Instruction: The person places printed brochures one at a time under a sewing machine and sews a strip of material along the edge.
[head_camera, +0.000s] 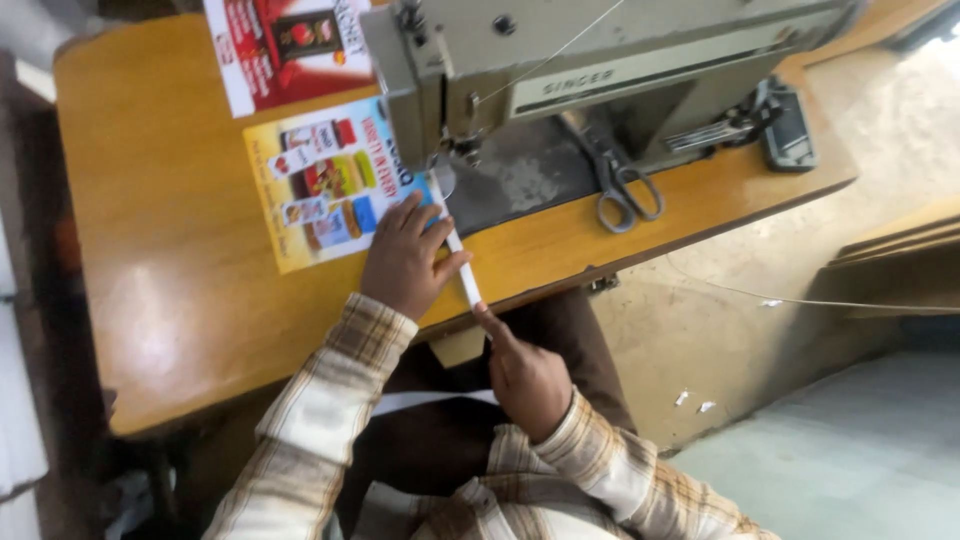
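Observation:
A narrow white fabric strip (462, 270) runs from under the needle of a grey-green sewing machine (560, 60) toward the table's near edge. My left hand (408, 258) lies flat on the wooden table (170, 240) with its fingers pressing the strip beside the needle. My right hand (524, 372) is at the table's edge, pinching the strip's near end between thumb and forefinger. Both wrists wear plaid sleeves.
Scissors (622, 190) lie on the table right of the machine bed. A yellow printed leaflet (325, 185) lies under my left hand and a red one (285, 45) sits farther back. A black part (788, 128) sits at the table's right end. A concrete floor lies beyond.

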